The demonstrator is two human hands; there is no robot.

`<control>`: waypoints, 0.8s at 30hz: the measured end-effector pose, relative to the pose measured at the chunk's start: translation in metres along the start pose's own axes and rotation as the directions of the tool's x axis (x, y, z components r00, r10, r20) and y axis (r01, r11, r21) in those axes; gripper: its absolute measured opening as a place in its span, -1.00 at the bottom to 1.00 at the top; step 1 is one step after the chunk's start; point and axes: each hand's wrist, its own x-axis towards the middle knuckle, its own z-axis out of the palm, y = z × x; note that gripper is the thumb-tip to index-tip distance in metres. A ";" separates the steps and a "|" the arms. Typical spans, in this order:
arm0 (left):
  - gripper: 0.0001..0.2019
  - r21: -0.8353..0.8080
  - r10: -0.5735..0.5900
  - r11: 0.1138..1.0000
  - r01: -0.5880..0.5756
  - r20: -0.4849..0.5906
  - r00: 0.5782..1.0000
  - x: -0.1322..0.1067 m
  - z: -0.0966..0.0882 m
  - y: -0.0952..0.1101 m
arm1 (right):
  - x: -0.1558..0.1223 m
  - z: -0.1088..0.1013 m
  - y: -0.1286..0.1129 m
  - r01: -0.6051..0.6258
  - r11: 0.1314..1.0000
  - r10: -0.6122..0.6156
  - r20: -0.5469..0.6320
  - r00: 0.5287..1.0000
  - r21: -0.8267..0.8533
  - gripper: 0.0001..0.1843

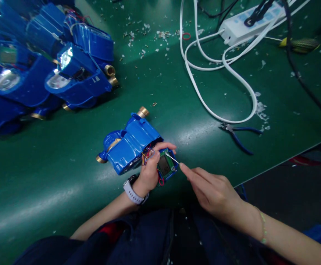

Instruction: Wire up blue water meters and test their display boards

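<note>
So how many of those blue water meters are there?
At least 5. One water meter lies at the near edge, held by the left hand. At least four more sit in a heap at far left, overlapping and cut by the frame, so more may be hidden.
</note>
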 end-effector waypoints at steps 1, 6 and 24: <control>-0.59 -0.003 -0.001 1.000 0.001 -0.005 1.000 0.000 0.000 0.000 | -0.001 0.005 -0.002 -0.026 0.999 0.027 -0.021 0.999 0.047 -0.53; -0.60 -0.015 0.001 1.000 -0.001 -0.022 1.000 -0.001 0.002 0.000 | 0.001 0.023 -0.019 -0.303 0.826 0.341 0.005 0.940 0.475 -0.62; -0.62 0.058 0.112 0.993 -0.105 -0.132 0.985 0.000 0.010 -0.004 | 0.032 0.039 -0.047 -0.586 0.218 0.574 0.383 0.724 0.780 -0.37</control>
